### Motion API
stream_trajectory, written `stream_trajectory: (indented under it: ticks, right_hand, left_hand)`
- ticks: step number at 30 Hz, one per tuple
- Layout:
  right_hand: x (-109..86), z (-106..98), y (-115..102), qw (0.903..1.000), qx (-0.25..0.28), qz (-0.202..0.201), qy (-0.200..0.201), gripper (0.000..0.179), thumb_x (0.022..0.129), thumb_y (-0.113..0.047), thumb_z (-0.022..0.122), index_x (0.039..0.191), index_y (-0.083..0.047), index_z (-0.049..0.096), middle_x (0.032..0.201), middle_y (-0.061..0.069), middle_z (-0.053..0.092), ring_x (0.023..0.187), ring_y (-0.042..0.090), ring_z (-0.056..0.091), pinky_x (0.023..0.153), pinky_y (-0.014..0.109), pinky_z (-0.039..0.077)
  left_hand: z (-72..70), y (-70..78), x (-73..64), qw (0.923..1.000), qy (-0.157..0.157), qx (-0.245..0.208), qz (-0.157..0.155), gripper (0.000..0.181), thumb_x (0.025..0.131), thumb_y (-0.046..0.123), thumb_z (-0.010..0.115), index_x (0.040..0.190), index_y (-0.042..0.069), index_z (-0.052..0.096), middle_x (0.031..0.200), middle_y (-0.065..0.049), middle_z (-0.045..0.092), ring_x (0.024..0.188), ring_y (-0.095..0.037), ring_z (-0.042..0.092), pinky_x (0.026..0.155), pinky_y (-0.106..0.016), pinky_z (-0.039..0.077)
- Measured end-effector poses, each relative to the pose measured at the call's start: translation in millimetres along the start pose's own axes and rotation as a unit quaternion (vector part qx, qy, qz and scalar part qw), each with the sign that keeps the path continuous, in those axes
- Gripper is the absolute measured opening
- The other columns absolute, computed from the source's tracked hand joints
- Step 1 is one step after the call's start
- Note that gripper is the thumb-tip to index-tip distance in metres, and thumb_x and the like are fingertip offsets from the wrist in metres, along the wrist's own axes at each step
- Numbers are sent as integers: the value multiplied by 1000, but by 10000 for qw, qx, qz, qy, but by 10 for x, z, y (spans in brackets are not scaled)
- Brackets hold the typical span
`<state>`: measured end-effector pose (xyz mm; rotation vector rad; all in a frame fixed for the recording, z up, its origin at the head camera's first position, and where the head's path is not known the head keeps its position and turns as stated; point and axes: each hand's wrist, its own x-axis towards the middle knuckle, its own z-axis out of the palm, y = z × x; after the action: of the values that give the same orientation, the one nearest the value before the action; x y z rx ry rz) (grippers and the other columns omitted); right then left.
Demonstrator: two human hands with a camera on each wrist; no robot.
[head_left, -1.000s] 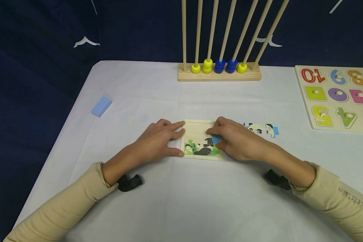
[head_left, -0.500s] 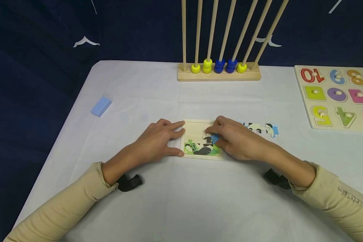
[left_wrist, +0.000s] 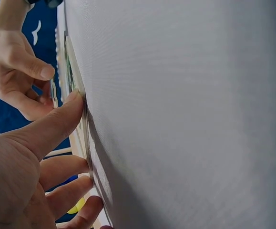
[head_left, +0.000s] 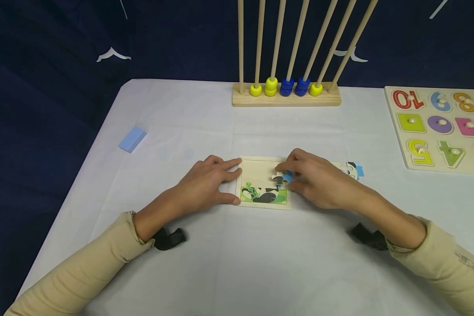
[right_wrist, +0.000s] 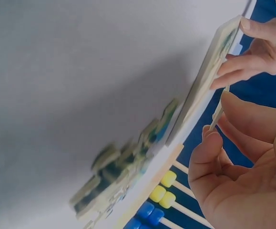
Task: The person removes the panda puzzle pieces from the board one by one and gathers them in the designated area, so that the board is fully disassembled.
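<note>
My left hand (head_left: 201, 186) lies at the left side of a small wooden puzzle tray (head_left: 254, 169), thumb and fingertips spread along its edge. Panda pieces (head_left: 264, 196) with green grass fill the tray's near row; bare wood shows beyond them. Between thumb and fingers, my right hand (head_left: 317, 182) pinches a blue, black and white jigsaw piece (head_left: 287, 177) over the tray's right side. In the right wrist view this piece (right_wrist: 217, 116) appears edge-on, raised off the tray. Loose panda pieces (head_left: 354, 170) lie on the cloth to the right, partly hidden by the right hand.
Beyond the tray stands a wooden bead rack (head_left: 286, 101) with tall rods and yellow and blue beads. A number-and-shape peg board (head_left: 426, 127) lies at the right. A light blue block (head_left: 132, 139) rests at the left on the white cloth (head_left: 237, 263).
The right hand has lifted the jigsaw piece from the row above the grass and shifted slightly right with it. The left hand stays at the tray's edge.
</note>
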<state>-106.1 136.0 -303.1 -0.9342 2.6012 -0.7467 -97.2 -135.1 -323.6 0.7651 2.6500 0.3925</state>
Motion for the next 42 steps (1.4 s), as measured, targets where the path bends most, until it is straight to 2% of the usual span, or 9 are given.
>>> stream_trajectory:
  ticks: [14, 24, 28, 35, 42]
  right_hand:
    - [-171, -79, 97, 9995, -271, 122, 124, 36, 86, 3, 72, 121, -5, 68, 103, 2, 58, 83, 17, 52, 74, 36, 46]
    - [-371, -151, 232, 9996, -142, 249, 87, 39, 85, 3, 73, 123, -5, 68, 106, 0, 57, 86, 14, 51, 72, 32, 46]
    - [-460, -172, 327, 9997, -71, 226, 71, 39, 84, 3, 75, 122, -6, 69, 107, -1, 57, 86, 14, 51, 71, 29, 46]
    - [-684, -208, 549, 9993, -89, 110, 347, 45, 78, 8, 78, 119, -10, 71, 100, -7, 57, 81, 8, 50, 64, 22, 44]
    - [-889, -239, 740, 9982, -157, 173, 559, 47, 76, 6, 81, 118, -12, 69, 93, -7, 54, 77, 5, 47, 60, 21, 40]
  left_hand:
    - [-19, 13, -16, 10000, 5, -69, -15, 73, 85, 44, 77, 145, 13, 50, 158, 1, 32, 131, -27, 39, 101, -50, 34]
    - [-23, 8, -19, 10000, -10, -17, 4, 73, 85, 44, 76, 146, 13, 50, 159, 1, 32, 131, -28, 39, 101, -50, 35]
    - [-15, 13, -16, 10000, 0, -40, 9, 73, 85, 44, 76, 146, 12, 49, 159, 0, 32, 131, -28, 39, 102, -50, 34]
    - [8, 13, -15, 10000, 20, -66, 32, 73, 85, 44, 76, 145, 12, 50, 158, 0, 32, 131, -29, 39, 101, -50, 35]
    - [0, 7, -21, 10000, 50, -44, 51, 72, 86, 44, 76, 145, 13, 50, 158, 1, 32, 130, -27, 39, 101, -49, 35]
